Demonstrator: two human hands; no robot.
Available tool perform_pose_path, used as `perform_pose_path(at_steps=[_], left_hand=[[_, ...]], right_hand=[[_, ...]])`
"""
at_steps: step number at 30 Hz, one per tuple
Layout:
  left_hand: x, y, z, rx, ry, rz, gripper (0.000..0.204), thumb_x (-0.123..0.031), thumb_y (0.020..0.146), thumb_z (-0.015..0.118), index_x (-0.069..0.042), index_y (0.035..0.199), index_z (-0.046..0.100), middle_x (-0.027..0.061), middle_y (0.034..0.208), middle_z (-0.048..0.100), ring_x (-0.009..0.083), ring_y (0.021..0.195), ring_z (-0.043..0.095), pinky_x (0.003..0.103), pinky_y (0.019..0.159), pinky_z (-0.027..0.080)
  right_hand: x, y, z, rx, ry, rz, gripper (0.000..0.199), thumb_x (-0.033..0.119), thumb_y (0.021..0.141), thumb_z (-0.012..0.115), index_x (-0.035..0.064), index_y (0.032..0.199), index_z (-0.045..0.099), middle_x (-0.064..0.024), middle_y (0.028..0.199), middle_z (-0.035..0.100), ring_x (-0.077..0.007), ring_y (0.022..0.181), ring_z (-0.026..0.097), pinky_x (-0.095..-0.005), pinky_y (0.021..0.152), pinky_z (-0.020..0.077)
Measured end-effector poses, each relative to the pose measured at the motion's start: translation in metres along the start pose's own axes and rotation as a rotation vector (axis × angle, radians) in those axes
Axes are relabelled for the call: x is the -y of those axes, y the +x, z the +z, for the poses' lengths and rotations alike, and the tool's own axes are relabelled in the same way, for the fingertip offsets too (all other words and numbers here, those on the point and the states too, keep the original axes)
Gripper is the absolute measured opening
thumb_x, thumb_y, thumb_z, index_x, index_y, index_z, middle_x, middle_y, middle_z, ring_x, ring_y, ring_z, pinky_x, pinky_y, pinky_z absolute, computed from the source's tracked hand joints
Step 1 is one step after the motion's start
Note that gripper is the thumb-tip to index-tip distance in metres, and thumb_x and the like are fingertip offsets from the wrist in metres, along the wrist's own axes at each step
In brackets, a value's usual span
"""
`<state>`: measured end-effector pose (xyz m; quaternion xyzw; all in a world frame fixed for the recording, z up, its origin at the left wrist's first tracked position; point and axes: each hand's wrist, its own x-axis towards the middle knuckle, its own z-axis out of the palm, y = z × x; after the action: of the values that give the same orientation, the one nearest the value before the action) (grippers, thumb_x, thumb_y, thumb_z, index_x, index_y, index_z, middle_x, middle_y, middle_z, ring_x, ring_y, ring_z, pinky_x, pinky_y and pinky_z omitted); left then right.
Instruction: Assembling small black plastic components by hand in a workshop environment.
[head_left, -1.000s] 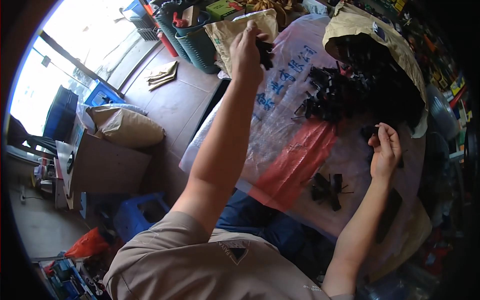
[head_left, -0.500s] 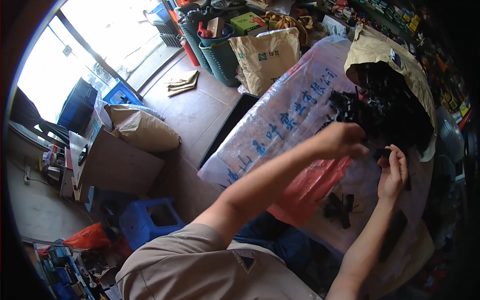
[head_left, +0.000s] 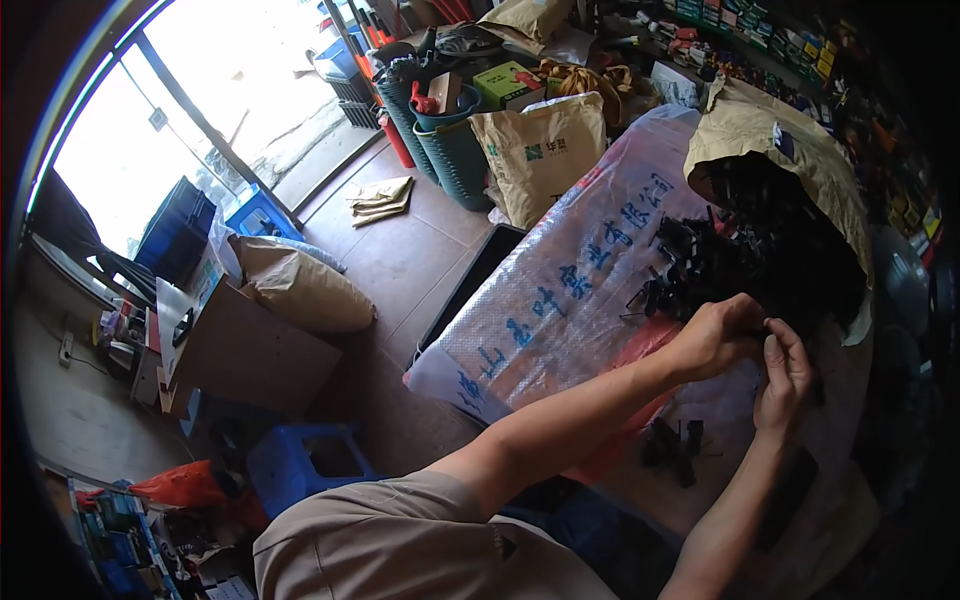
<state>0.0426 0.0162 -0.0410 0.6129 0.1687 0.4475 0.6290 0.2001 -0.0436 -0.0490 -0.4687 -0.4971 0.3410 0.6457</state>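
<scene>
Beside the heap of small black plastic clips spilling from the brown paper sack, left hand and right hand apparently pinch one clip between closed fingers; most remain unsorted.

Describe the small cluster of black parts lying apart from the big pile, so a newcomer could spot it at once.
Start at the woven plastic sheet covering the work surface. Below the two hands, near its red patch, lies the small black cluster. Unlike the big pile spilling from the brown sack, it sits alone.
</scene>
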Motion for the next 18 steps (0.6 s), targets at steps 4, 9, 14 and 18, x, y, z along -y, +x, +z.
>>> perform_pose_path(at_steps=[4,9,14,18], left_hand=[[0.0,-0.006,-0.001,0.022,0.135,0.059,0.011,0.0,0.084,0.061,0.003,0.094,0.056,0.0094,0.083,0.064,0.013,0.077,0.061,0.03,0.068,0.05],[0.014,-0.007,0.004,-0.091,0.284,0.247,0.007,-0.002,0.085,0.059,0.002,0.083,0.054,0.0083,0.073,0.061,0.0147,0.066,0.06,0.03,0.059,0.049],[0.012,-0.009,-0.001,-0.151,0.252,0.212,0.008,-0.002,0.083,0.058,0.001,0.079,0.051,0.0094,0.069,0.058,0.0166,0.062,0.061,0.031,0.055,0.048],[0.017,-0.009,0.002,-0.15,0.398,0.279,0.011,-0.004,0.078,0.062,0.0,0.079,0.052,0.0155,0.075,0.057,0.0318,0.071,0.061,0.037,0.06,0.048]], right_hand=[[-0.009,-0.005,-0.001,0.038,-0.267,-0.075,0.017,0.014,0.095,0.054,0.0024,0.107,0.06,-0.0012,0.095,0.058,-0.0087,0.082,0.051,-0.0223,0.074,0.0425],[-0.013,-0.005,-0.005,0.07,-0.243,-0.011,0.015,0.015,0.096,0.054,0.0032,0.102,0.06,0.0046,0.086,0.053,-0.004,0.077,0.044,-0.0188,0.07,0.0374],[-0.017,-0.003,0.003,0.149,-0.013,0.026,0.021,0.015,0.094,0.052,0.001,0.108,0.06,0.0021,0.092,0.057,-0.0054,0.083,0.05,-0.0196,0.077,0.0396],[-0.019,-0.004,-0.002,0.128,-0.002,0.009,0.02,0.013,0.093,0.052,0.0011,0.106,0.06,0.0028,0.088,0.056,-0.0051,0.078,0.049,-0.0194,0.073,0.0397]])
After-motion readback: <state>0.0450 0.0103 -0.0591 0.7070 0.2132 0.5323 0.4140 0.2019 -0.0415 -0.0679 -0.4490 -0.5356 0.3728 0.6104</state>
